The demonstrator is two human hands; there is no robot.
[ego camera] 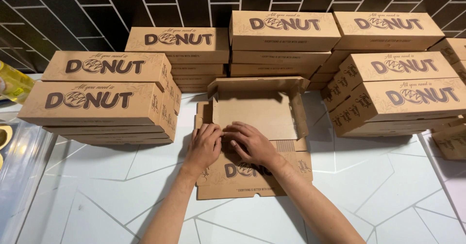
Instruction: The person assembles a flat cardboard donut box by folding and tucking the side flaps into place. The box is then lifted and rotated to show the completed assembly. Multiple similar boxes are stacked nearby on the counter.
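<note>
Right now, pressing down w/ both hands on a half-folded brown cardboard box (257, 113) lying on the white patterned table (369, 195), centre of view; left hand (204, 146) lying flat, fingers loosely curled over the front edge of the tray part, clamping nothing; right hand (250, 143) likewise flat, fingertips pushing at the same fold line, touching the left hand, nothing pinched between thumb and fingers as far as visible; back wall and side flaps of the box already standing, printed lid panel (252, 176) still lying flat toward the body, under the wrists. Probably creasing or tucking the front wall; risking, from here, an off-line crease if pressure is going uneven btwn the two hands, giving a skewed box; possibly tearing thin card at the corner slots if forcing a tab; right side flap (299, 109) maybe springing outward again w/ nothing holding it; box sliding on the smooth top while pushing. Also crowding: finished box stacks at left (104, 98), behind (279, 42) and at right (398, 96) sitting near; stray elbow possibly nudging a stack, right one already leaning a bit. Yellowish bottle (12, 81) at far left edge, well apart.
</note>
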